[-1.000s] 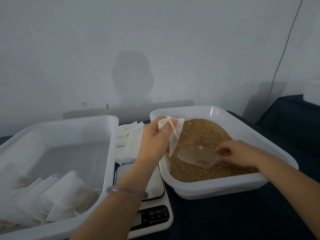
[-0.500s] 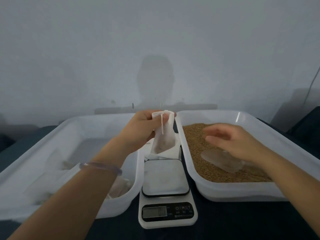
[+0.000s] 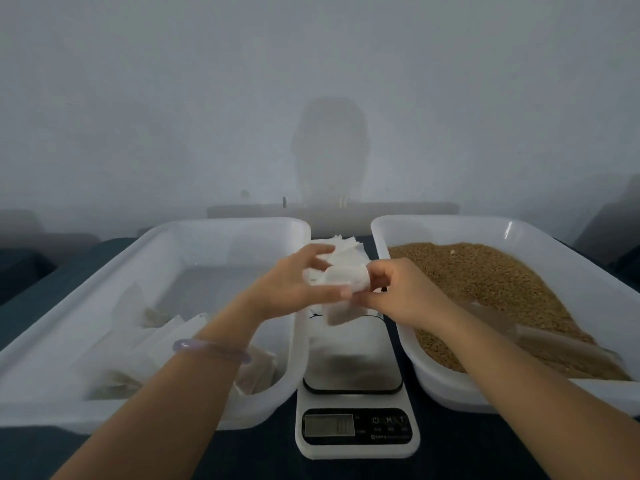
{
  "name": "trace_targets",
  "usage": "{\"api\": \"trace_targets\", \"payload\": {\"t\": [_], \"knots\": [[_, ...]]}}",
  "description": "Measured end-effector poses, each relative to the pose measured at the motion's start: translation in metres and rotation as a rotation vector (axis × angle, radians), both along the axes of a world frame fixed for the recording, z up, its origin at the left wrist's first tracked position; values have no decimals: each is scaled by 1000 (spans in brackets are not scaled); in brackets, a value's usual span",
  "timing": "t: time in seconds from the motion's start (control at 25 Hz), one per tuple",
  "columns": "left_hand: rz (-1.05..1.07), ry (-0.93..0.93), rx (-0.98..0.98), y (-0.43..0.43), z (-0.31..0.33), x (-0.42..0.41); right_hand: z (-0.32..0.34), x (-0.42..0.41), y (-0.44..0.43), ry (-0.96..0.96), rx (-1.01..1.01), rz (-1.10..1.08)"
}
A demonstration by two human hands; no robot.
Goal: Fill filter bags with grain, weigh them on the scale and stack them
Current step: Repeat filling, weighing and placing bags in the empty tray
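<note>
The bag [image 3: 341, 294], part-filled, hangs above the scale [image 3: 353, 372], pinched at its top by both hands: left hand [image 3: 294, 289] and right hand [image 3: 398, 292], fingers closed on its mouth. The scale sits on a dark cloth [image 3: 485, 452] between two white tubs, before a bare grey wall [image 3: 311, 81]. Half a second ago the right hand hovered open over the grain [image 3: 485, 278]; now it has joined the left. The scoop [image 3: 540, 337] lies in the grain (blurred). Filled bags [image 3: 145, 344] lie in the left tub [image 3: 104, 271]; spare bags [image 3: 343, 245] sit behind. The gap between tubs is narrow.
</note>
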State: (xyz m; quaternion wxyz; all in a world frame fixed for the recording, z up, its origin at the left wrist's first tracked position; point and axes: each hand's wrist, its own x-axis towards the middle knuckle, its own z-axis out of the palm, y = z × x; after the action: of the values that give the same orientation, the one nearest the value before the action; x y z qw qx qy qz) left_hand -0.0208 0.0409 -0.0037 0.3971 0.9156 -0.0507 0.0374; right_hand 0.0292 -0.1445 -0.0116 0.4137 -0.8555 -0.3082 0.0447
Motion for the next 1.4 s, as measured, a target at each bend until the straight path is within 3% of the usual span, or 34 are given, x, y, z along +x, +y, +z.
{"api": "trace_targets", "payload": {"t": [0.08,0.16,0.28,0.48,0.64,0.84,1.4], "knots": [[-3,92,302,1,-8,3,-7,2,2,22,-51,12],[39,28,402,0,-9,8,-10,4,2,30,-79,15],[13,-5,307,0,-9,9,-14,4,1,-12,-132,18],[-20,-2,323,-4,-13,6,-13,1,1,-70,-214,-13],[-35,-90,285,-6,-11,3,-12,-1,-1,-82,-194,-13],[-44,-6,383,-11,-12,4,-13,-1,-1,-84,-212,2],[-62,-16,240,-8,-13,2,-13,-3,-5,-77,-119,34]]}}
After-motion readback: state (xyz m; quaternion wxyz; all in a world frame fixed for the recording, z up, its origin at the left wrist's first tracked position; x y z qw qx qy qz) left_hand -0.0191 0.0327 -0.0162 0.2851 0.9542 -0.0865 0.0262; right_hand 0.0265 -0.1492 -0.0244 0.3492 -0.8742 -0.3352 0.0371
